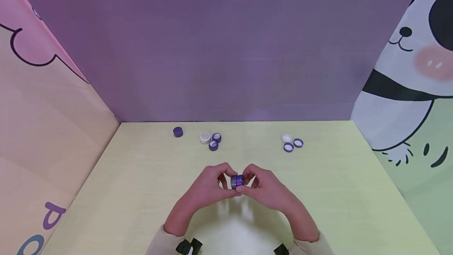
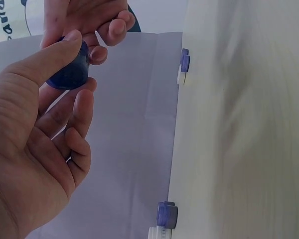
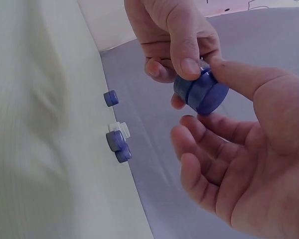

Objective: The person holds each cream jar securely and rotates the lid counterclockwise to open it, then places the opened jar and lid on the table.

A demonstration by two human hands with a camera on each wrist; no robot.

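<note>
Above the middle of the table, both hands hold one small purple jar (image 1: 237,182) lying on its side. My left hand (image 1: 211,186) pinches its left end between thumb and fingers. At the other end, my right hand (image 1: 263,187) grips it the same way. A seam runs round the jar (image 3: 209,92) in the right wrist view, between the two grips. From the left wrist side, the thumb lies across the purple jar (image 2: 72,69) and covers part of it. Whether the two parts are screwed tight, I cannot tell.
At the back left stand a purple jar (image 1: 178,132), a white jar (image 1: 205,137) and two purple jars (image 1: 216,137) close together. Back right, a white lid (image 1: 287,139) and two purple lids (image 1: 288,147) lie on the table (image 1: 148,192). A purple wall (image 1: 233,50) rises behind.
</note>
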